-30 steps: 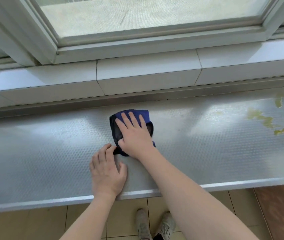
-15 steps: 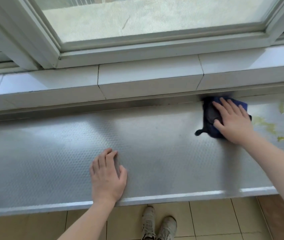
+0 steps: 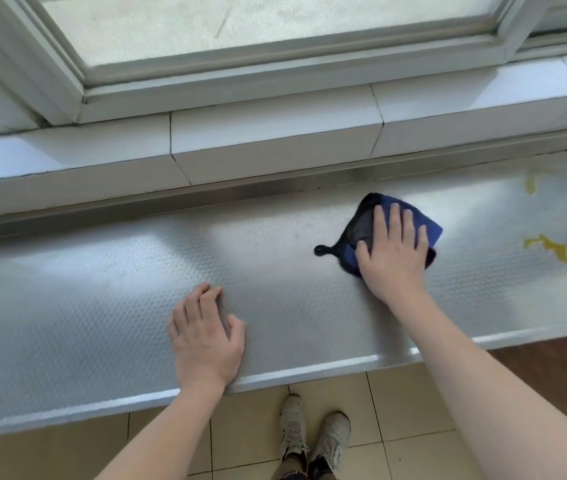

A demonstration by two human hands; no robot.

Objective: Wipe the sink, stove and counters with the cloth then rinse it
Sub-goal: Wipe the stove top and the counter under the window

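A blue and black cloth (image 3: 361, 225) with a small black loop lies on the textured metal counter (image 3: 102, 306), right of centre. My right hand (image 3: 392, 251) presses flat on the cloth with straight fingers. My left hand (image 3: 205, 336) rests flat on the counter near its front edge, holding nothing. Yellow stains (image 3: 552, 249) mark the counter to the right of the cloth.
A white tiled sill (image 3: 275, 140) and a window frame (image 3: 275, 74) run along the back of the counter. Below the counter's front edge lie a beige tiled floor (image 3: 396, 410) and my shoes (image 3: 313, 434). A brown surface (image 3: 552, 362) shows at lower right.
My right hand slid the cloth from the counter's middle to the right and back rim, then drew it a little toward me. My left hand stayed planted.
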